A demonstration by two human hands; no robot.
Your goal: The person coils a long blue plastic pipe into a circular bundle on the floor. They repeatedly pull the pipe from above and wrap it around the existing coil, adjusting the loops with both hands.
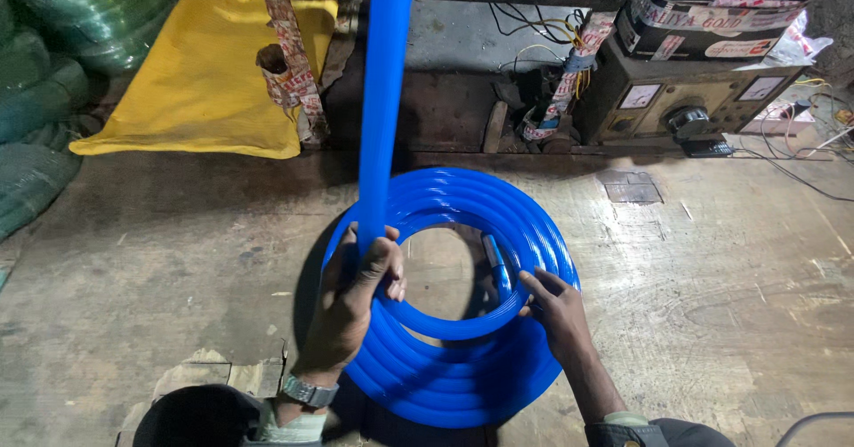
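Left hand [360, 278]: my fingers clenched round hose [382, 100].
Right hand [556, 309]: fingers released, flat on coil [463, 376].
Tip: I'd feed evenly.

We lose the blue hose [389, 73] past the top edge; our left hand [356, 300] hides where it meets the coil [498, 207].

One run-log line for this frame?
left hand: grips blue hose | right hand: fingers on hose coil | coil flat on floor
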